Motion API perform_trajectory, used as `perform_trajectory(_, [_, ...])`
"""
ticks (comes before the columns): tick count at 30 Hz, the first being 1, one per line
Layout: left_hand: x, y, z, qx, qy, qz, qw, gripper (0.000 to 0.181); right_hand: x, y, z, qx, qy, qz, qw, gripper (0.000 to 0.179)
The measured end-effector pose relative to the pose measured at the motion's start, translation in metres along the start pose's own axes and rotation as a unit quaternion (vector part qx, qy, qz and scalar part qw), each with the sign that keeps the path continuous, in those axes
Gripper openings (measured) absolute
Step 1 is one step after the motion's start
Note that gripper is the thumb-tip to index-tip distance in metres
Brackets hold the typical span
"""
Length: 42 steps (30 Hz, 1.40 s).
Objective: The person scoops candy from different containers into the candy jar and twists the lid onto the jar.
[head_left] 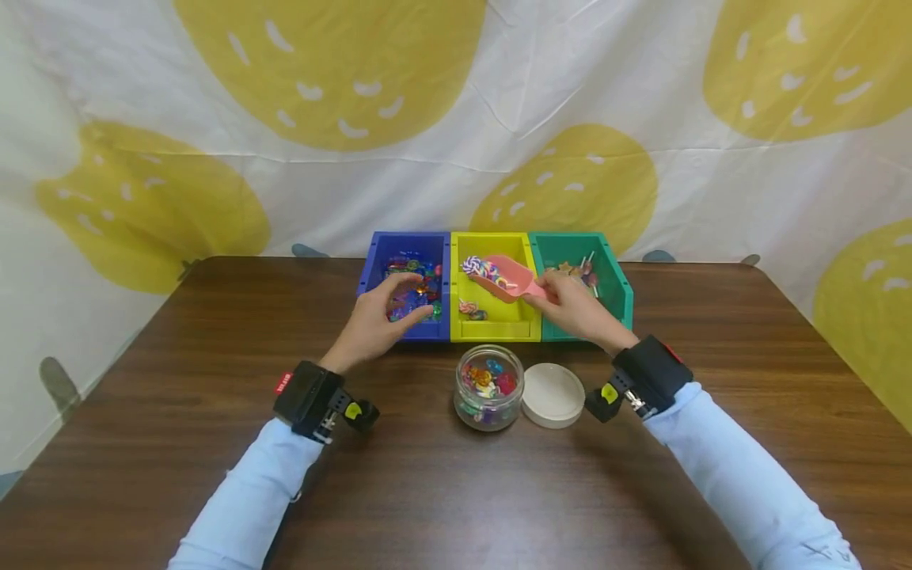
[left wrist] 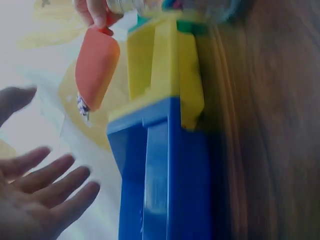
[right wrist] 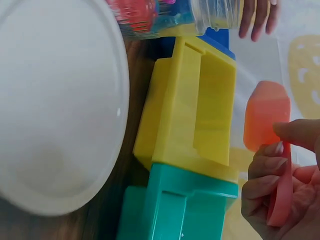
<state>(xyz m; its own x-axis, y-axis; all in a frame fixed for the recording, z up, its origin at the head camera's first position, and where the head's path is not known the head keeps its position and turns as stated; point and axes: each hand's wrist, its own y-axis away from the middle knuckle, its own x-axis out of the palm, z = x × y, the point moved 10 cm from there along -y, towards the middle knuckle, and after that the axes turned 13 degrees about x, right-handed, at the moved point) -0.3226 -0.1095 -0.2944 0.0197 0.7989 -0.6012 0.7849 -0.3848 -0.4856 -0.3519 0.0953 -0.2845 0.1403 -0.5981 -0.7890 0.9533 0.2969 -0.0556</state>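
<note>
On the table (head_left: 214, 380), before a hanging cloth (head_left: 399, 194), a left bin (head_left: 413, 240), a middle bin (head_left: 507, 313) and a right bin (head_left: 624, 297) stand side by side, each with small pieces (head_left: 412, 301) inside. A jar (head_left: 490, 415), likewise holding small pieces, stands in front of the middle bin, a lid (head_left: 553, 396) just to its right. Above the middle bin is a loaded scoop (head_left: 514, 277), the right hand (head_left: 573, 307) at its right end, the left hand (head_left: 378, 318) to its left over the left bin.
</note>
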Motion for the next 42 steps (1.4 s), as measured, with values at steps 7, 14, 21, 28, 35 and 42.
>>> perform_trajectory(7, [0.034, 0.006, -0.007, -0.006, 0.099, 0.116, 0.9883, 0.057, -0.003, 0.017, -0.003, -0.025, -0.019, 0.024, 0.9992, 0.023])
perform_trajectory(14, [0.058, 0.015, -0.013, 0.0, 0.149, 0.193, 0.9699, 0.074, -0.007, 0.037, -0.006, -0.068, -0.015, 0.033, 0.997, 0.022])
perform_trajectory(21, [0.076, 0.022, -0.015, -0.004, 0.168, 0.24, 0.9562, 0.082, -0.006, 0.054, -0.017, -0.063, -0.014, 0.071, 0.9954, 0.027])
perform_trajectory(28, [0.09, 0.026, -0.016, -0.008, 0.163, 0.275, 0.9475, 0.081, -0.002, 0.064, -0.019, -0.057, -0.032, 0.146, 0.9872, 0.026])
perform_trajectory(35, [0.102, 0.027, -0.017, 0.012, 0.14, 0.287, 0.9478, 0.081, -0.001, 0.07, -0.017, -0.064, -0.031, 0.18, 0.9811, 0.024])
perform_trajectory(42, [0.104, 0.027, -0.016, 0.011, 0.131, 0.286, 0.9491, 0.08, -0.015, 0.073, -0.006, -0.068, 0.032, 0.14, 0.9873, 0.027])
